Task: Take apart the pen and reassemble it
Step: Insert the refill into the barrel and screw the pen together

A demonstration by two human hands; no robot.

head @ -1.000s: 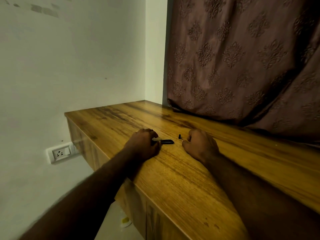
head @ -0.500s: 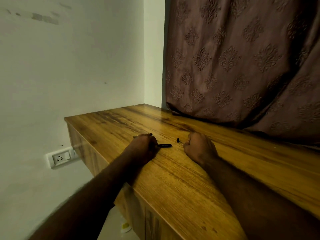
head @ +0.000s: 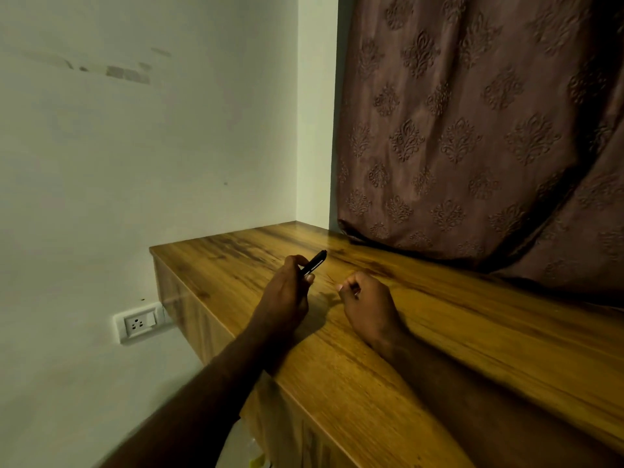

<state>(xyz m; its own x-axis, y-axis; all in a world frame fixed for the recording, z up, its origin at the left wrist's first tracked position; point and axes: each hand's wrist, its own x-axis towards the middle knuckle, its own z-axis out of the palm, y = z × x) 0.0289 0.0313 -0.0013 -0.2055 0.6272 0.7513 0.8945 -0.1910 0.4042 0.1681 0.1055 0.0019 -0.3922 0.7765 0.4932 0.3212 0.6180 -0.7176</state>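
Note:
My left hand [head: 287,292] holds a black pen part [head: 314,262] between its fingers, lifted off the wooden counter [head: 439,332] and pointing up and to the right. My right hand [head: 368,305] rests on the counter just to the right, fingers curled with thumb and forefinger pinched together; whether a small piece is between them I cannot tell. The two hands are a short gap apart. The small black piece seen earlier on the wood is out of sight.
A patterned brown curtain [head: 472,130] hangs down onto the back of the counter. A white wall [head: 135,163] with a socket [head: 138,322] stands to the left. The counter's front-left edge drops to the floor below.
My left hand has lifted the black pen part off the counter and tilted it upward. My right hand has drawn back slightly, and the small black piece beside it is no longer visible.

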